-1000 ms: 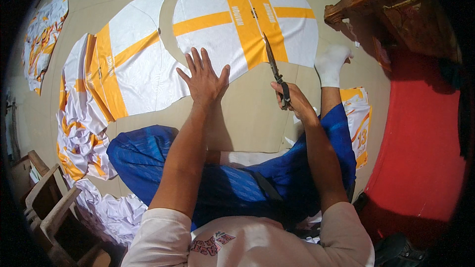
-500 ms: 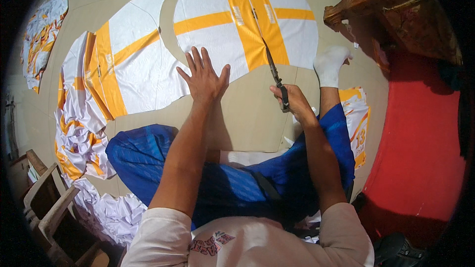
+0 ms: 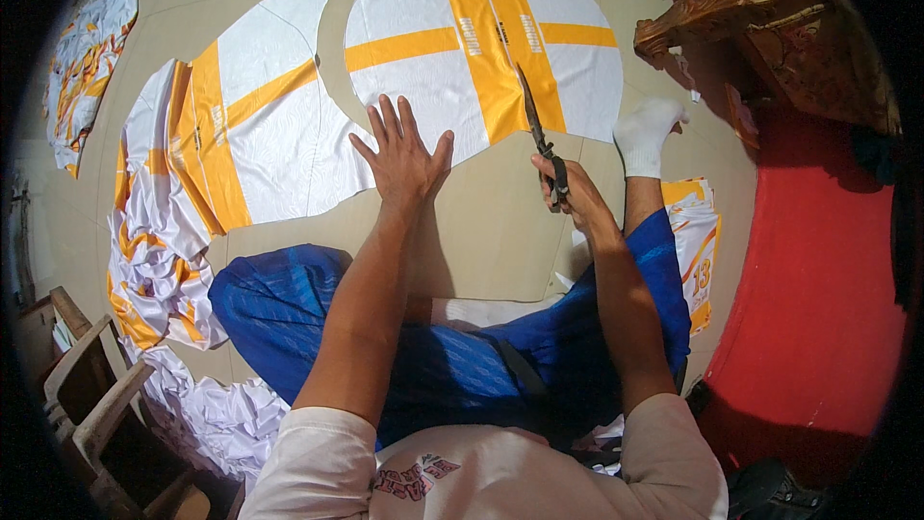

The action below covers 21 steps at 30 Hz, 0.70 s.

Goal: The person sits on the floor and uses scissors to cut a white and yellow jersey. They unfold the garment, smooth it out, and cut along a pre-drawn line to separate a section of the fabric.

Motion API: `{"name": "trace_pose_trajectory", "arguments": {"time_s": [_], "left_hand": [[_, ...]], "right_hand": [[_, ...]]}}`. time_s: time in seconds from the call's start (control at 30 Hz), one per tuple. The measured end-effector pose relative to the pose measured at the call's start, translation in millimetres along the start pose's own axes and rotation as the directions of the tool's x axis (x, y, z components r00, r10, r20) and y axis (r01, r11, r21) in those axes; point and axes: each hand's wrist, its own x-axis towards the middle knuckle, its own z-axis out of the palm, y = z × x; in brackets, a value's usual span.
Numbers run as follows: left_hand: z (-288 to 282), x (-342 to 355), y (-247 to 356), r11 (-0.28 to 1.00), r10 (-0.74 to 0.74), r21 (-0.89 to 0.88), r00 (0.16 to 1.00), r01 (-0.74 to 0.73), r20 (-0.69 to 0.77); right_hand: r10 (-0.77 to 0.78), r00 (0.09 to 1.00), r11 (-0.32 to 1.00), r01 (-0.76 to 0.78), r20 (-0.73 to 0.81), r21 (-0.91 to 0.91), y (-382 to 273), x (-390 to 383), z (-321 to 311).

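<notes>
Scissors [image 3: 536,129] point toward the far edge of the white-and-yellow fabric panel [image 3: 483,50], long axis leaning slightly left, blades across its near edge on the floor [image 3: 491,250] — the right hand's [image 3: 575,191] grip clamped on them. The left hand [image 3: 406,169] lies palm-down, fingers apart, at the panel's near-left edge.

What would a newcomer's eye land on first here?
White-and-yellow fabric lies spread at top centre, with dark scissors in the right hand reaching across its lower edge. The left hand is splayed at the fabric's lower left. A bright red surface stands out at far right.
</notes>
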Motion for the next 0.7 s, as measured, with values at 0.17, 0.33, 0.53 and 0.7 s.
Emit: {"name": "trace_pose_trajectory", "arguments": {"time_s": [0.17,0.33,0.53,0.7], "left_hand": [[-1.1,-0.6,4.0,1.0,0.003,-0.005,1.0,-0.003,-0.011],[-3.2,-0.3,2.5,1.0,0.001,-0.006,1.0,-0.001,0.006],[-4.9,0.1,2.6,1.0,-0.004,-0.009,1.0,0.004,0.021],[-4.2,0.3,2.3,1.0,0.004,-0.023,1.0,-0.004,0.007]], "right_hand": [[-0.018,1.0,1.0,0.017,-0.024,-0.016,-2.5,-4.7,-5.5],[0.065,0.998,0.996,-0.063,0.026,-0.062,-4.1,1.4,-8.3],[0.063,0.997,0.997,-0.061,0.04,-0.044,-15.2,13.4,-5.5],[0.066,0.998,0.995,-0.065,0.021,-0.074,-19.5,18.7,-4.7]]}}
